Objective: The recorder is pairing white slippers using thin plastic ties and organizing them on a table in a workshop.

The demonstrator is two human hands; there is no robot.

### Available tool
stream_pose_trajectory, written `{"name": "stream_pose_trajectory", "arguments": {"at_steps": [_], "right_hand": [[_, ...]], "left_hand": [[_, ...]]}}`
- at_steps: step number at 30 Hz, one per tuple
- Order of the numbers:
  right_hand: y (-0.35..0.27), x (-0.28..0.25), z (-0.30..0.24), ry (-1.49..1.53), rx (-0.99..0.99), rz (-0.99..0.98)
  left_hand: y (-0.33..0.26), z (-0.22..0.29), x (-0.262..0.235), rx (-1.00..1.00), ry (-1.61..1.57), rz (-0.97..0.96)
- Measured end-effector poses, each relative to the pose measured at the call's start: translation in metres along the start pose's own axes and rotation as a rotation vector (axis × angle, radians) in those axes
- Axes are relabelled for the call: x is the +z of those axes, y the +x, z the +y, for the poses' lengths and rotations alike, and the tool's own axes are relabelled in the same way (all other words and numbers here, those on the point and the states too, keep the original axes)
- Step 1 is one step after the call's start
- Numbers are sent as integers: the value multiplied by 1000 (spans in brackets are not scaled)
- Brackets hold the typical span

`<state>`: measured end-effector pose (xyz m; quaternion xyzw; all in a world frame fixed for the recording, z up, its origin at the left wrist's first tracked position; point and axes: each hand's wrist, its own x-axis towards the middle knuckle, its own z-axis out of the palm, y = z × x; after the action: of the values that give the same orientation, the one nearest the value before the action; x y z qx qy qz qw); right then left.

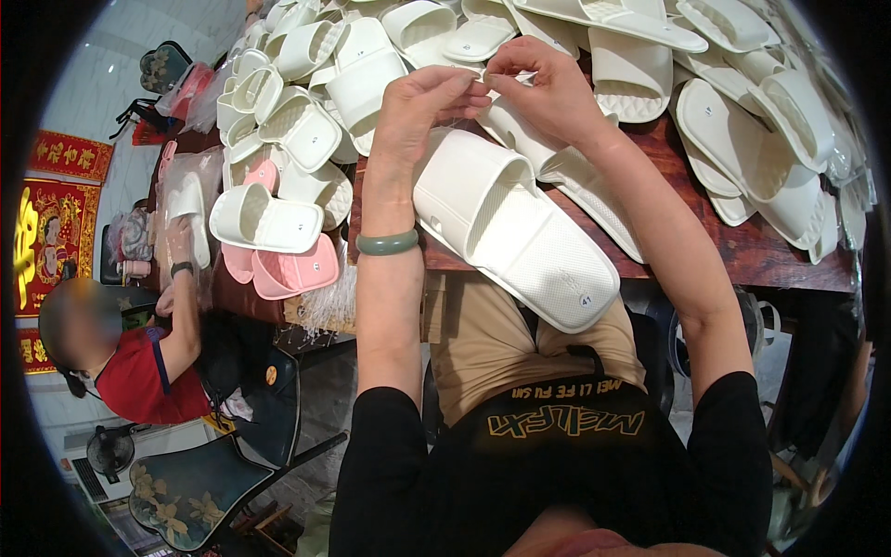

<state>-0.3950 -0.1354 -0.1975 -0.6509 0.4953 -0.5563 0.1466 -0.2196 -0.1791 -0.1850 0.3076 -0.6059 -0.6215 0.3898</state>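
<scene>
My left hand [422, 110] and my right hand [548, 88] meet above the table, fingertips pinched together on something very small and thin that I cannot make out. A green bangle [387, 243] circles my left wrist. Just below my hands a white slide slipper [510, 227] lies on the edge of the dark wooden table [742, 249], its toe end hanging over my lap. A second white slipper [575, 186] lies partly under it.
Many white slippers [742, 121] are heaped over the table's far side and left. Two pink slippers [292, 271] sit at the left edge. A person in a red shirt [139, 376] sits at the left, one hand on a white slipper [188, 212].
</scene>
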Motion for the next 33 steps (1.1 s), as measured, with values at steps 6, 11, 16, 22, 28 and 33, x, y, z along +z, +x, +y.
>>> {"name": "stream_pose_trajectory", "arguments": {"at_steps": [6, 11, 16, 22, 28, 33], "right_hand": [[1, -1, 6, 188, -5, -44], [1, -1, 6, 51, 65, -42], [7, -7, 9, 279, 270, -67], [15, -20, 15, 588, 315, 1], [17, -35, 24, 531, 421, -40], [21, -44, 24, 636, 438, -83]], "left_hand": [[1, 1, 0, -9, -9, -3], [5, -5, -2, -9, 24, 27], [9, -6, -14, 58, -94, 200], [6, -2, -17, 148, -264, 252], [-17, 39, -30, 366, -12, 612], [-98, 125, 27, 606, 44, 366]]}}
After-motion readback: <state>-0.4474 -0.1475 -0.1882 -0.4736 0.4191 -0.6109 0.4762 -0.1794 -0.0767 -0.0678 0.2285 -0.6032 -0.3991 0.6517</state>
